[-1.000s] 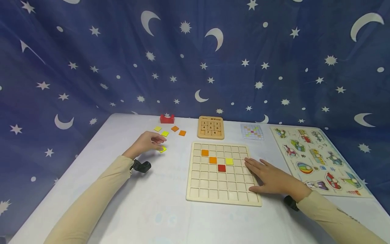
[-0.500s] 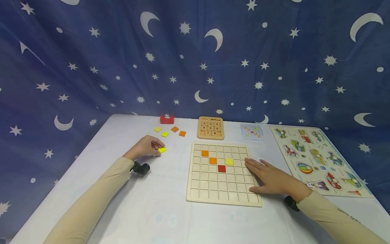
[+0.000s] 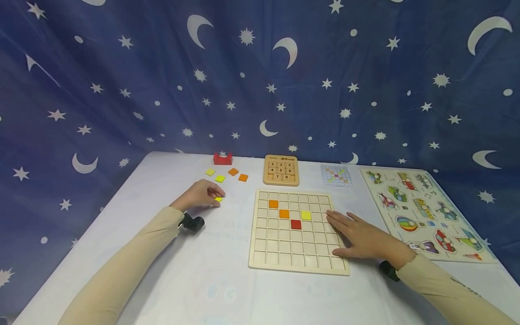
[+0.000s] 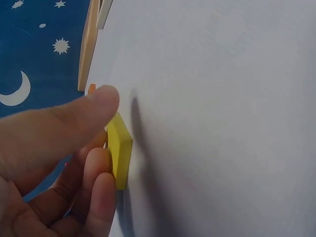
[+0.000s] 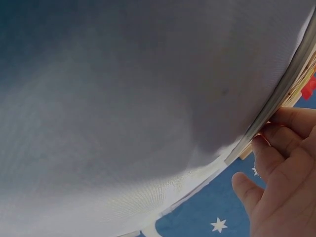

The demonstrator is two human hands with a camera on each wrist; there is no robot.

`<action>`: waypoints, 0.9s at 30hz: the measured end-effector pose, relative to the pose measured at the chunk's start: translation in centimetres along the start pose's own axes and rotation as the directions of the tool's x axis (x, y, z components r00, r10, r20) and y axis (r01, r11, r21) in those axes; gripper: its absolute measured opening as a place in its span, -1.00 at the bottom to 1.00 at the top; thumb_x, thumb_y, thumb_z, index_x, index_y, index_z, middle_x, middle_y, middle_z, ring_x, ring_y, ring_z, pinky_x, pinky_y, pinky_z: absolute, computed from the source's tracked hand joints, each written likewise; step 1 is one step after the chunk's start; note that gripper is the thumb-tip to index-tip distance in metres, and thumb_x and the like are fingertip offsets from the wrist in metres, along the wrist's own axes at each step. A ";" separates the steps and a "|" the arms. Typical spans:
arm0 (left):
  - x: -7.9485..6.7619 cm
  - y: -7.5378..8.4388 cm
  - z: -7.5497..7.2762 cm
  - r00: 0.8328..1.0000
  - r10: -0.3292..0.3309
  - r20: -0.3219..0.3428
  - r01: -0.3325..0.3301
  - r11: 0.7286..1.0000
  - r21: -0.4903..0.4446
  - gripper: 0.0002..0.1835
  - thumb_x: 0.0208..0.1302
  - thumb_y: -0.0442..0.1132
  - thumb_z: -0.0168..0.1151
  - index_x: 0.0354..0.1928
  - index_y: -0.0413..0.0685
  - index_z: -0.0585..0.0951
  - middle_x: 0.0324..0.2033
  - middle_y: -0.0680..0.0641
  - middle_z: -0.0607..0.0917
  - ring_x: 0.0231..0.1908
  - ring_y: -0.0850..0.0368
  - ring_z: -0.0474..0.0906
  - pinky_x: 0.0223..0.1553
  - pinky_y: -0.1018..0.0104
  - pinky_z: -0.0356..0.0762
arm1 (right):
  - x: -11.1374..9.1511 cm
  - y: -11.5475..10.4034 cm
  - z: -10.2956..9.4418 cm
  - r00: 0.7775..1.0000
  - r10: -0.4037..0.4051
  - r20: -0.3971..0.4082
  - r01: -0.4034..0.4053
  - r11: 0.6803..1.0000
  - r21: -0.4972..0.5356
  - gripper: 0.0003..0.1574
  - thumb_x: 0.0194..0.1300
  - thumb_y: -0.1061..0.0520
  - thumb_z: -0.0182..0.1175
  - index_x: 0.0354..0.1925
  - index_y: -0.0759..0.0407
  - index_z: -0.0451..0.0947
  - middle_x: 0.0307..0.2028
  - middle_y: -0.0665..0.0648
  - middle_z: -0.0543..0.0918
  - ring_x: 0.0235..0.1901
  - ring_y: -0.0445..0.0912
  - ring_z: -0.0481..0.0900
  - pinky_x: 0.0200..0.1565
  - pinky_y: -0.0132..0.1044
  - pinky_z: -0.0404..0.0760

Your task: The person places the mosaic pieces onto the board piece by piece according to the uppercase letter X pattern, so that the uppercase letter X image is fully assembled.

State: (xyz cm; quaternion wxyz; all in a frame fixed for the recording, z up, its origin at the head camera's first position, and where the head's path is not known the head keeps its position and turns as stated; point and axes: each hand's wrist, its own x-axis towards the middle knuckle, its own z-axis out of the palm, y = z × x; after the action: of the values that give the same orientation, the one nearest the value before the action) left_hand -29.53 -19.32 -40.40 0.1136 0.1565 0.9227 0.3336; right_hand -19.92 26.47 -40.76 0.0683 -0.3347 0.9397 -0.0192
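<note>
My left hand [image 3: 200, 194] pinches a yellow square tile [image 4: 120, 153] between thumb and curled fingers. In the left wrist view that tile stands edge-on beside the fingertips, with the hand's shadow on the white cloth. To its right lies a wooden grid board [image 3: 280, 257]. Two orange tiles, a red tile [image 3: 296, 224] and another yellow tile [image 3: 306, 215] sit in its cells. My right hand [image 3: 363, 237] rests on the board's right edge with its fingers extended. In the right wrist view, its fingers [image 5: 284, 140] touch that edge.
Behind the left hand lie loose yellow tiles [image 3: 220, 178] and orange tiles [image 3: 243, 178], near a red holder [image 3: 222, 159]. A wooden number puzzle [image 3: 281, 170] and a printed pattern card [image 3: 336, 175] lie behind the board. A picture puzzle [image 3: 422, 212] is at the right.
My left hand has closed on the nearest yellow tile and shifted slightly right with it. The right hand and the board have stayed in place.
</note>
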 end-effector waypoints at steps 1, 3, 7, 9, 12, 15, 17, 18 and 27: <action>0.0 0.0 0.0 1.000 0.000 0.002 0.000 1.000 -0.003 -0.67 -0.06 -0.39 0.43 -0.15 -0.21 0.68 -0.26 -0.12 0.74 -0.36 0.19 0.51 -0.24 0.41 0.49 | 0.0 0.0 0.0 1.000 0.001 0.001 -0.001 1.000 0.001 0.21 0.13 -0.55 -0.02 0.40 0.28 0.08 0.43 0.24 0.12 0.39 0.12 0.15 0.34 0.15 0.13; 0.1 0.0 0.0 1.000 -0.005 0.004 0.005 1.000 -0.007 -0.67 -0.05 -0.39 0.43 -0.15 -0.21 0.68 -0.26 -0.12 0.74 -0.36 0.19 0.51 -0.24 0.41 0.50 | 0.0 -0.1 0.0 1.000 0.002 0.002 -0.002 1.000 0.004 0.21 0.13 -0.54 -0.01 0.40 0.28 0.08 0.43 0.24 0.12 0.39 0.12 0.15 0.34 0.16 0.13; 0.2 -0.1 -0.1 1.000 -0.006 0.002 0.006 1.000 -0.010 -0.67 -0.06 -0.39 0.44 -0.15 -0.21 0.68 -0.24 -0.12 0.73 -0.35 0.19 0.53 -0.23 0.42 0.51 | 0.0 -0.1 -0.2 1.000 0.003 -0.001 -0.003 1.000 0.009 0.20 0.13 -0.53 0.01 0.40 0.29 0.08 0.43 0.25 0.12 0.39 0.13 0.16 0.34 0.16 0.13; 0.1 -0.2 -0.3 1.000 -0.010 -0.004 0.010 1.000 -0.005 -0.66 -0.06 -0.40 0.44 -0.15 -0.21 0.68 -0.24 -0.12 0.73 -0.33 0.18 0.53 -0.22 0.41 0.51 | 0.0 -0.1 -0.2 1.000 0.005 0.001 -0.005 1.000 0.010 0.20 0.13 -0.52 0.02 0.40 0.29 0.08 0.43 0.25 0.12 0.39 0.14 0.16 0.34 0.16 0.13; 0.0 -0.5 -0.5 1.000 -0.024 -0.016 0.024 1.000 0.000 -0.66 -0.07 -0.40 0.43 -0.14 -0.22 0.68 -0.24 -0.13 0.72 -0.32 0.16 0.54 -0.21 0.40 0.50 | 0.0 -0.1 -0.2 1.000 0.008 0.004 -0.008 1.000 0.014 0.21 0.13 -0.53 0.02 0.40 0.29 0.08 0.43 0.25 0.11 0.39 0.14 0.16 0.34 0.16 0.12; -0.2 -0.8 -0.7 0.999 -0.045 -0.030 0.045 0.999 0.002 -0.65 -0.07 -0.42 0.42 -0.14 -0.23 0.67 -0.22 -0.15 0.72 -0.31 0.16 0.53 -0.22 0.40 0.49 | 0.0 -0.1 -0.2 1.000 0.009 0.006 -0.009 1.000 0.008 0.21 0.13 -0.53 0.01 0.40 0.29 0.08 0.43 0.25 0.11 0.39 0.14 0.15 0.35 0.16 0.12; -0.3 -1.0 -0.8 0.998 -0.052 -0.034 0.052 0.999 0.004 -0.65 -0.06 -0.42 0.41 -0.13 -0.23 0.67 -0.20 -0.16 0.71 -0.31 0.16 0.53 -0.22 0.40 0.49 | 0.1 -0.1 -0.2 1.000 0.012 0.005 -0.012 1.000 0.005 0.21 0.13 -0.53 0.01 0.40 0.29 0.08 0.43 0.25 0.11 0.39 0.13 0.15 0.35 0.16 0.11; -0.3 -1.1 -0.7 0.998 -0.059 -0.036 0.059 0.998 0.003 -0.65 -0.06 -0.42 0.41 -0.13 -0.23 0.67 -0.19 -0.16 0.71 -0.31 0.16 0.53 -0.22 0.41 0.49 | 0.1 0.0 -0.2 1.000 0.013 0.006 -0.013 1.000 0.001 0.20 0.13 -0.53 0.01 0.40 0.28 0.08 0.43 0.24 0.11 0.39 0.13 0.15 0.35 0.16 0.11; 0.0 -1.4 -0.3 0.999 -0.029 -0.033 0.029 0.999 -0.021 -0.64 -0.06 -0.41 0.42 -0.12 -0.24 0.66 -0.17 -0.18 0.71 -0.30 0.17 0.56 -0.18 0.38 0.54 | 0.1 -0.1 -0.1 1.000 0.011 -0.009 -0.011 1.000 0.003 0.21 0.10 -0.52 0.06 0.39 0.28 0.10 0.42 0.24 0.14 0.39 0.12 0.16 0.34 0.15 0.12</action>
State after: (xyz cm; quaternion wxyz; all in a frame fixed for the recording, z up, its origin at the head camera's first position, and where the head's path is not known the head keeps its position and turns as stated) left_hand -29.94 -20.48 -41.09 0.1045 0.1364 0.9232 0.3438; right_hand -19.94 26.33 -40.69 0.0650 -0.3291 0.9418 -0.0218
